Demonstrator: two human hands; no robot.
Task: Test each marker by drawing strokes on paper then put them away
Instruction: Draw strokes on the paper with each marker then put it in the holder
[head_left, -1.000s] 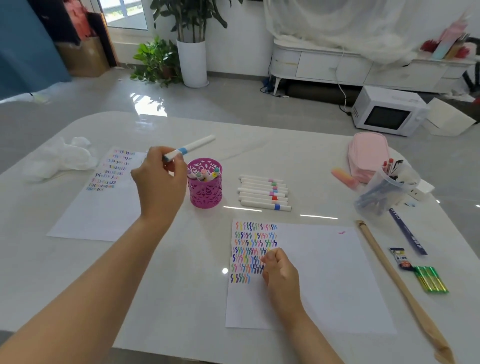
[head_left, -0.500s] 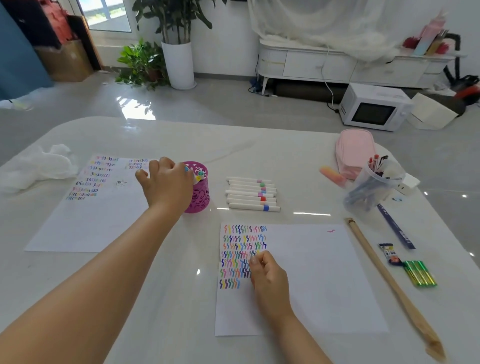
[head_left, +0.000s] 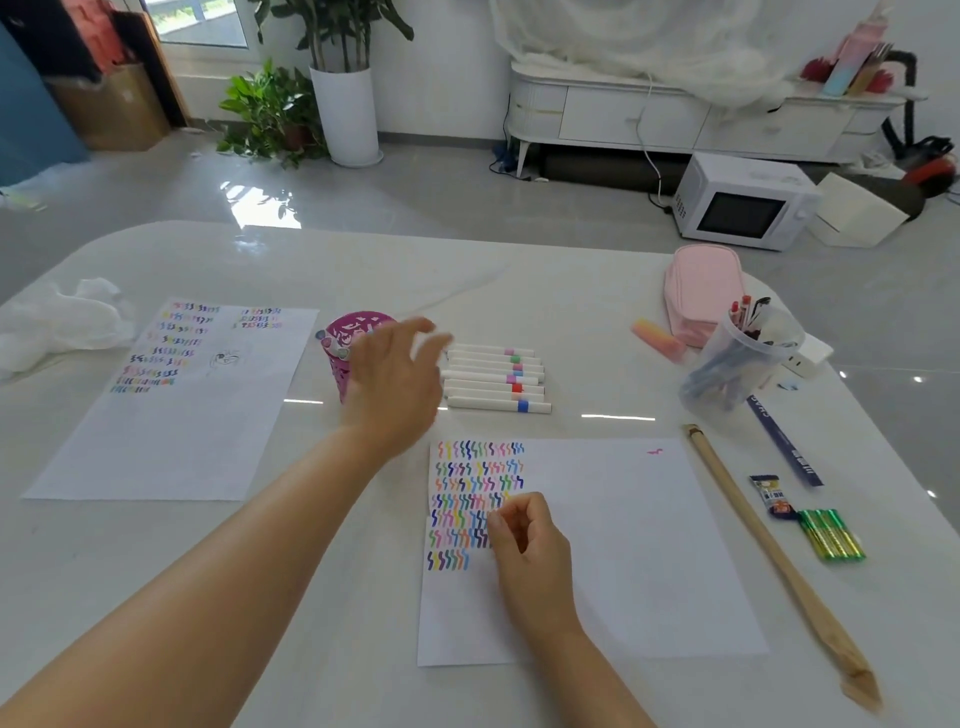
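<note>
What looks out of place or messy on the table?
Little stands out. A crumpled white cloth lies bunched at the table's far left edge, beside the used test sheet. The markers lie in a neat row, and the pink cup stands upright.

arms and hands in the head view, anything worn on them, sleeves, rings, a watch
Both forearms are bare as far as the frame shows: no sleeves, no watch or bracelet. The left hand is blurred, so a ring cannot be ruled out. No ring shows on the right hand. No gloves.
</note>
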